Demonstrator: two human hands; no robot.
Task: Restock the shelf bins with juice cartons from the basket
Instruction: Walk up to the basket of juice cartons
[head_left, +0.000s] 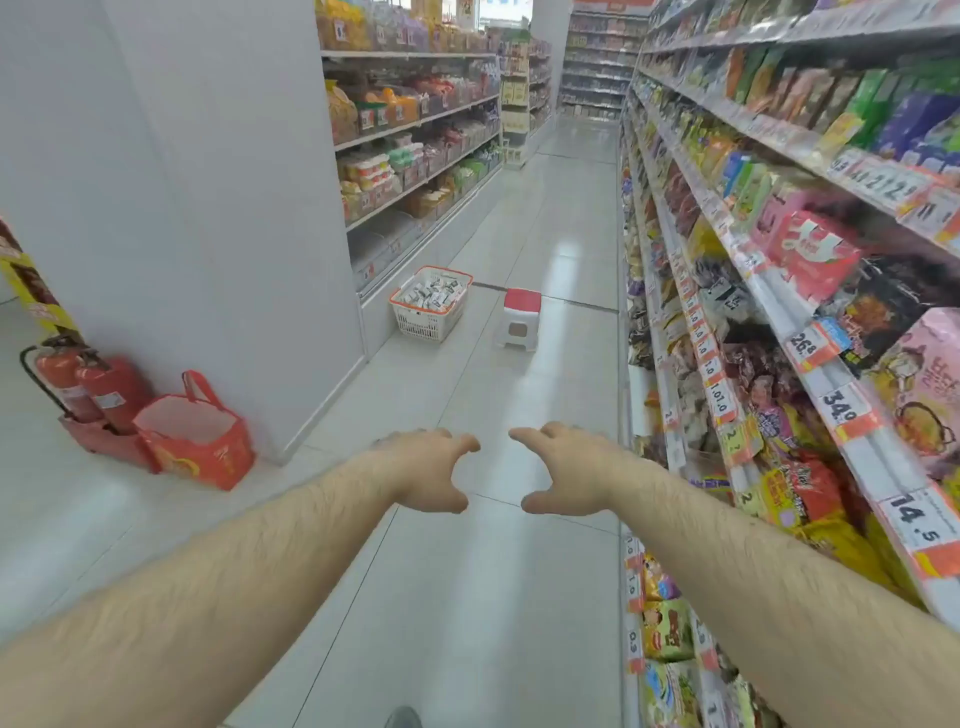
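Note:
A white basket with an orange rim (415, 325) stands on the aisle floor ahead, beside the left shelf unit. It is filled with several small white juice cartons (432, 292). My left hand (428, 470) and my right hand (563, 470) are stretched out in front of me over the floor, well short of the basket. Both hold nothing, with fingers and thumbs loosely curved toward each other. The left shelf unit (415, 124) next to the basket carries rows of packaged goods.
A small white stool with a red seat (519, 318) stands just right of the basket. Long snack shelves (779, 270) line the right side. At the left, two red fire extinguishers (85, 387) and an orange bag (200, 434) stand by a white pillar (208, 208).

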